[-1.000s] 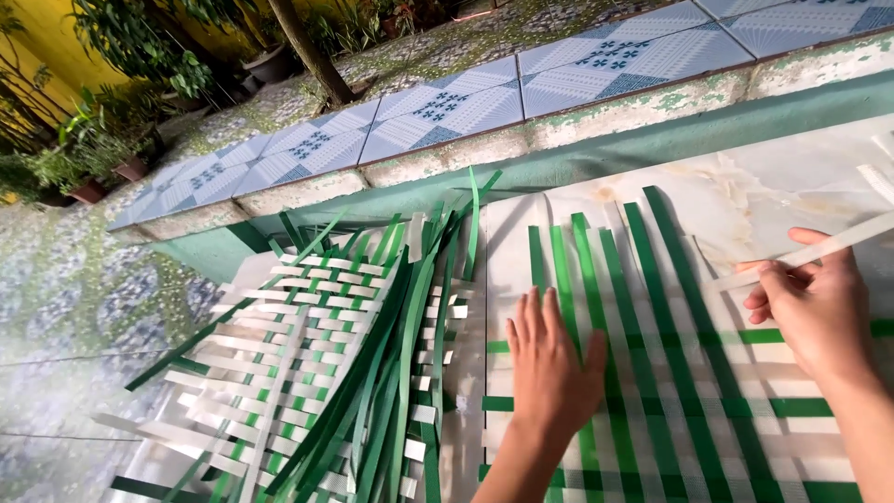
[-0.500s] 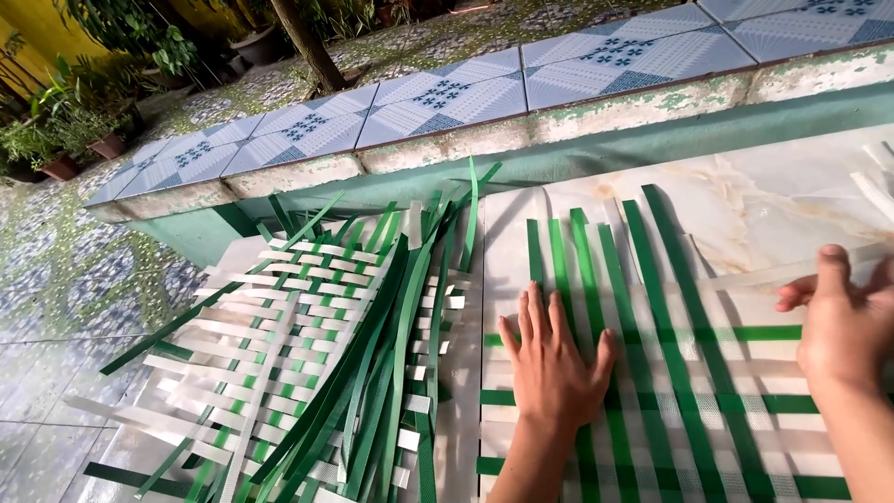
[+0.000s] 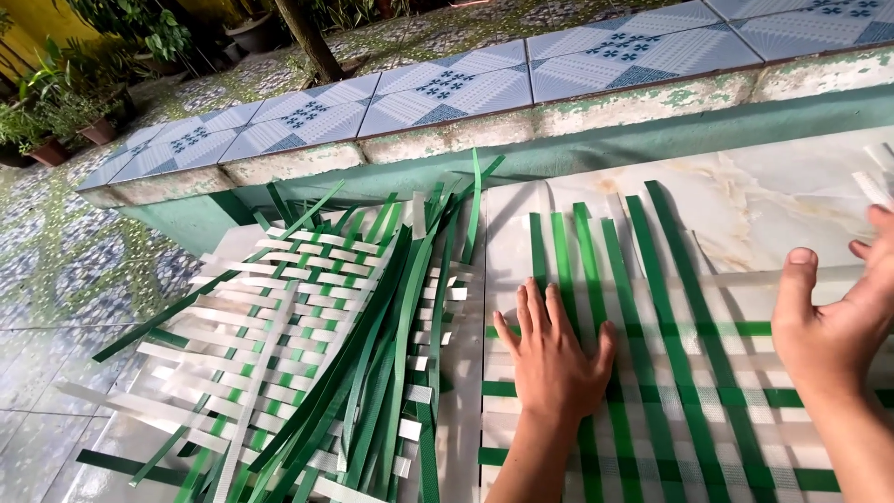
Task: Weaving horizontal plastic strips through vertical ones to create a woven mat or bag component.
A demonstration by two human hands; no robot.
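Observation:
A woven mat of green and white plastic strips (image 3: 689,373) lies flat on a pale marble floor. My left hand (image 3: 554,359) presses flat on its left part, fingers spread. My right hand (image 3: 838,321) hovers over the mat's right side with thumb up and fingers apart; it rests near a translucent white strip (image 3: 745,278) that crosses the green ones. I cannot see anything pinched in it.
A second woven panel (image 3: 279,317) with a loose bundle of long green strips (image 3: 372,363) on top lies to the left. A low green wall topped with blue patterned tiles (image 3: 447,93) runs behind. Potted plants (image 3: 56,112) stand at far left.
My right hand has let go of the white strip it held up and has dropped toward the mat. The view has shifted right. My left hand stays pressed flat.

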